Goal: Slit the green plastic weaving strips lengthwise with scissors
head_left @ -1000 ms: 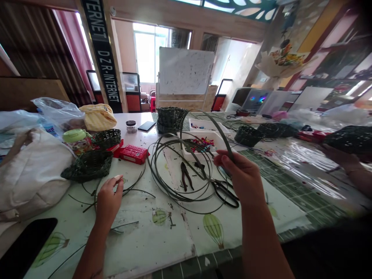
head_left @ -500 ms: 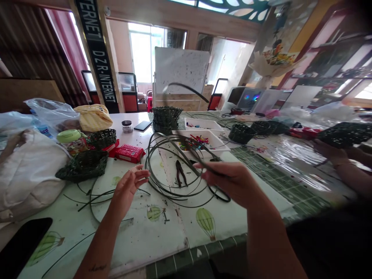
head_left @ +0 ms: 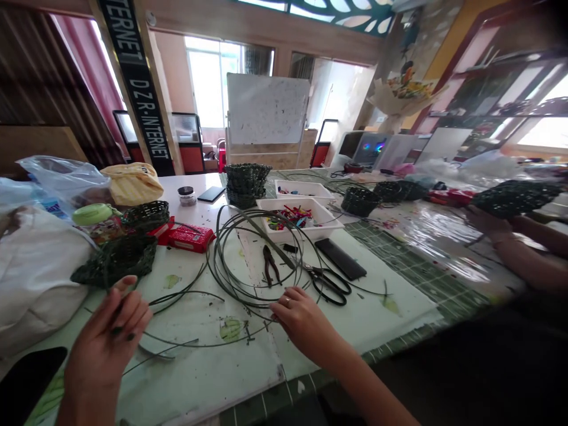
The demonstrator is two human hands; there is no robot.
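My left hand (head_left: 109,334) is raised at the lower left, fingers curled, with dark green weaving strip showing between them. A thin curved strip (head_left: 190,345) runs from beside it across the table towards my right hand (head_left: 299,313), whose fingertips are pinched on strip at the near edge of the coil. The loose coil of dark green strip (head_left: 217,266) lies in several loops in front of me. Inside it rest pliers (head_left: 270,266) with dark handles. Black-handled scissors (head_left: 331,284) lie just right of the coil, near a dark flat case (head_left: 341,258).
Dark woven baskets (head_left: 118,258) stand at left beside a red packet (head_left: 190,238). A basket stack (head_left: 246,184) and a white tray (head_left: 306,220) of colourful pieces are behind the coil. At right another person's hands (head_left: 492,228) hold a woven basket (head_left: 517,197).
My left hand has moved left and nearer to me, its fingers now curled. My right hand has come down and left to the coil's near edge. The raised strip is down; scissors and case are uncovered.
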